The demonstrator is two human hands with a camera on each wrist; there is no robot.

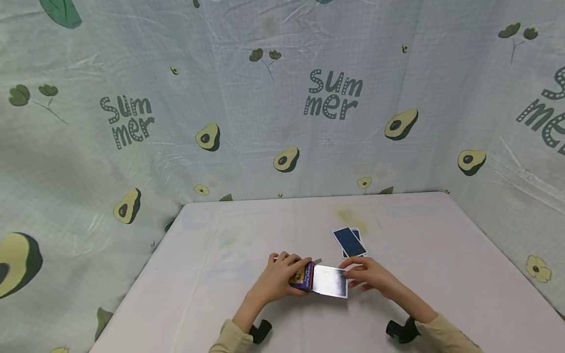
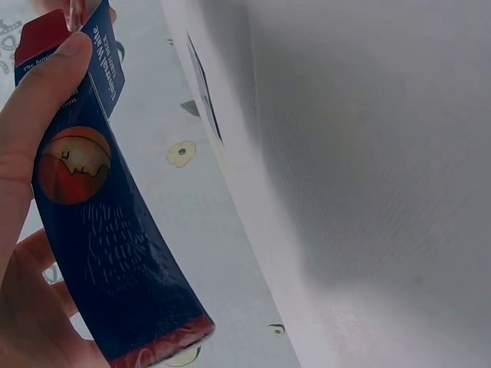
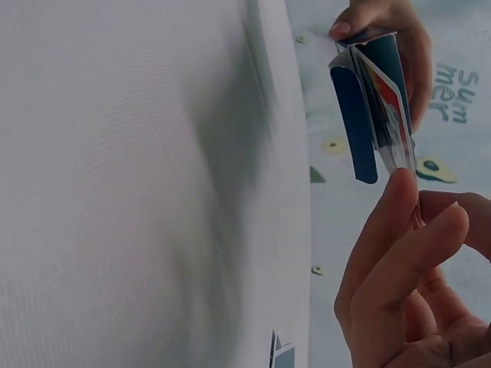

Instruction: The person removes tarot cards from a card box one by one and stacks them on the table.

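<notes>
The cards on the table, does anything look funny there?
Yes: the cards lie crossed, not neatly squared. Just beyond them, a yellowish patch marks the pale table; I can't tell whether something spilled.

From here the card box (image 2: 126,245) shows deep blue with red ends, white lettering and a round orange-red picture; the card (image 1: 328,281) at its mouth gleams silvery white. The loose cards (image 1: 349,242) have navy backs edged white. Pale grey-blue cloth (image 1: 247,108) behind carries green-and-yellow avocados, yellow flowers, grey-green "summer" lettering; the sleeves (image 1: 231,338) look beige
</notes>
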